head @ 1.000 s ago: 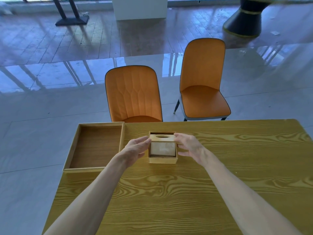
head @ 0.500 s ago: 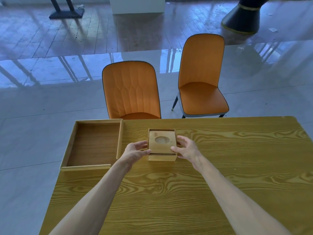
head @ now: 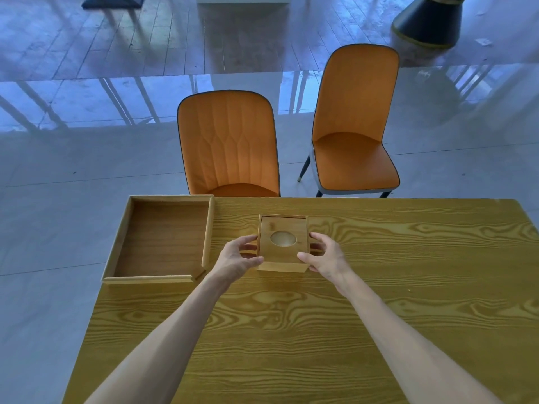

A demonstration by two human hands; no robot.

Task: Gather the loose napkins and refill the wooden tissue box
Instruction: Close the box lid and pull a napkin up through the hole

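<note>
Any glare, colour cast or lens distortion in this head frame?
Head view: the glossy floor mirrors window light with a blue cast; the wide lens splays the table edges outward; the tissue box and both hands look sharp.

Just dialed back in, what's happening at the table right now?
A person has both hands on the wooden tissue box in the middle of the table: the left hand on its left side, the right hand on its right. The lid with the oval opening faces up. An empty wooden tray sits to the left at the table's corner. No loose napkins are visible on the tabletop.
</note>
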